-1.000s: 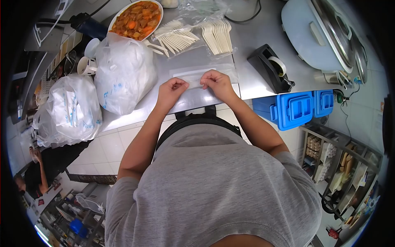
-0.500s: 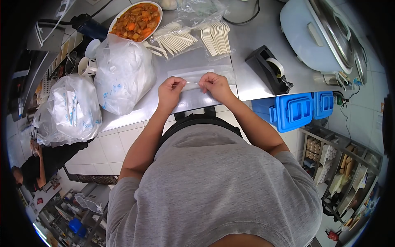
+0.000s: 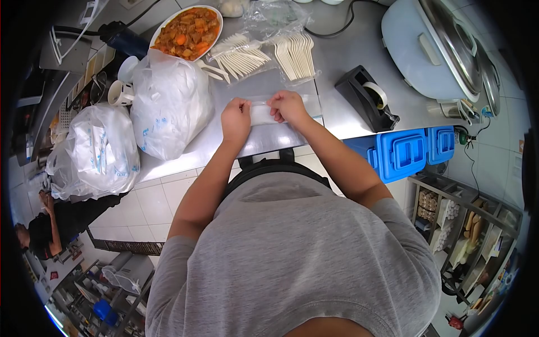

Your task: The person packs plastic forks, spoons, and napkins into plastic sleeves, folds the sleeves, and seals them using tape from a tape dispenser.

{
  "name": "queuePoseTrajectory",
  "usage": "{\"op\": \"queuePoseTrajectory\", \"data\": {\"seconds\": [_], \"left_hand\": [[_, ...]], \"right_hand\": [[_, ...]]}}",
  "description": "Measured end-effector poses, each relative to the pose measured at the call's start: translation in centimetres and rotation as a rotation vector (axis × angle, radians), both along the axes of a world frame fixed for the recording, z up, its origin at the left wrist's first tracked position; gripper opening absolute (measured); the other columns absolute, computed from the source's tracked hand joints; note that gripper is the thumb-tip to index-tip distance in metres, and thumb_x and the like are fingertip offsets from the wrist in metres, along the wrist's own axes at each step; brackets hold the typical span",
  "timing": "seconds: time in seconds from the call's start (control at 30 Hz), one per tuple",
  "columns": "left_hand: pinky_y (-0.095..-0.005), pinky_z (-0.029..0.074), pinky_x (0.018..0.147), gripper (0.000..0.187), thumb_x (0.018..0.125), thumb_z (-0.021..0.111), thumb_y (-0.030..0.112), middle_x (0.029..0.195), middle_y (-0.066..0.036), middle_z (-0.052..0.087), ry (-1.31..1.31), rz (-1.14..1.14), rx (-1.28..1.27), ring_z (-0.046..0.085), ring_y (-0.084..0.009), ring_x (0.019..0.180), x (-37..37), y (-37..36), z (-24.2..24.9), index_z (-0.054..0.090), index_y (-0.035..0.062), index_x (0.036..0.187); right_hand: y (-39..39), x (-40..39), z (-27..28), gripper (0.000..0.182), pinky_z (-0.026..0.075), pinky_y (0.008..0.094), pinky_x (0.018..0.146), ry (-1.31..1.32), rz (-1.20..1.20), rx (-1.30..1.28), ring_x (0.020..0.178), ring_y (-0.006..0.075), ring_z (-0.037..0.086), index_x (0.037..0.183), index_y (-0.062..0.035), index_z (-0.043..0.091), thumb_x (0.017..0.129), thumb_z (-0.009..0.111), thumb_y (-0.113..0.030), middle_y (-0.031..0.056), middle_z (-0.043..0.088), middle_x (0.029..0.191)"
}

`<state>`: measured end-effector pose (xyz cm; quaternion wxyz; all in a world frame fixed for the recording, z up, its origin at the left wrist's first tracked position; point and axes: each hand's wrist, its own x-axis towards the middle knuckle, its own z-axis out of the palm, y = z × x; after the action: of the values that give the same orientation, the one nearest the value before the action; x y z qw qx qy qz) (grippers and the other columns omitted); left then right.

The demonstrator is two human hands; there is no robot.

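Observation:
A clear, flat plastic bag lies at the front edge of the steel table, stretched between my two hands. My left hand pinches its left side, thumb against the fingers. At the upper right side of the bag, my right hand has its fingertips closed on the plastic. Just beyond the hands lie two plastic packs of pale disposable forks and other pale cutlery.
Two filled white plastic bags stand at the left, near a mug. Behind them is a plate of stew. To the right are a black tape dispenser and a large lidded cooker. Blue bins sit below.
Both hands have shifted slightly up the table, fingers now further along the plastic. More of the clear bag lies flat between them.

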<state>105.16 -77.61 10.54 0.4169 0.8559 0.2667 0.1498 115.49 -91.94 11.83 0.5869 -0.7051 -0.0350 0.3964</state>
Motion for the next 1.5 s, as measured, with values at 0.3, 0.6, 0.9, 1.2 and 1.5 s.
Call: {"op": "queuePoseTrajectory", "data": {"seconds": [0.3,0.6,0.9,1.2,1.5], "left_hand": [[-0.0451,0.047,0.067,0.017,0.084,0.063,0.017,0.077,-0.02,0.063,0.105,-0.092,0.099,0.06,-0.0378,0.074,1.3,0.6,0.5,0.062,0.0005,0.079],[-0.0433,0.048,0.067,0.021,0.083,0.066,0.02,0.081,-0.019,0.063,0.03,-0.18,0.271,0.061,-0.0363,0.075,1.9,0.9,-1.3,0.061,0.0001,0.08],[-0.0434,0.048,0.072,0.029,0.08,0.068,0.019,0.095,-0.018,0.061,0.237,-0.078,0.059,0.061,-0.0355,0.08,1.9,1.5,0.4,0.052,0.002,0.096],[-0.0491,0.03,0.103,0.048,0.074,0.073,0.027,0.112,-0.012,0.054,-0.112,-0.677,0.376,0.047,-0.0296,0.116,-1.2,-2.9,2.7,0.056,0.0079,0.114],[-0.0443,0.036,0.097,0.034,0.079,0.071,0.03,0.098,-0.006,0.058,-0.043,-0.999,0.54,0.054,-0.023,0.102,-4.2,-3.0,1.4,0.06,0.0094,0.104]], "right_hand": [[0.3,0.4,-0.1,0.01,0.037,0.0267,0.036,-0.019,-0.035,-0.088,0.041,0.0133,0.052,0.078,0.0,0.061,0.081,0.066,-0.008,0.0078,0.059,0.06],[1.0,-0.7,-0.1,0.015,0.042,0.0286,0.038,-0.182,-0.115,-0.174,0.04,0.0148,0.053,0.073,0.0013,0.06,0.078,0.069,-0.01,0.009,0.058,0.056],[-2.3,2.2,-0.5,0.024,0.043,0.031,0.04,-0.343,0.064,-0.439,0.041,0.0163,0.054,0.066,-0.0009,0.06,0.073,0.075,-0.018,0.0085,0.057,0.052],[-8.8,1.3,1.2,0.013,0.039,0.0251,0.045,-0.115,-0.273,-0.057,0.049,0.0105,0.05,0.083,-0.0016,0.062,0.079,0.069,-0.012,0.0034,0.059,0.064],[-15.7,1.8,7.4,0.012,0.038,0.0227,0.047,-0.106,-0.523,0.176,0.052,0.0088,0.051,0.086,-0.0046,0.06,0.084,0.066,-0.014,0.0024,0.059,0.068]]}}
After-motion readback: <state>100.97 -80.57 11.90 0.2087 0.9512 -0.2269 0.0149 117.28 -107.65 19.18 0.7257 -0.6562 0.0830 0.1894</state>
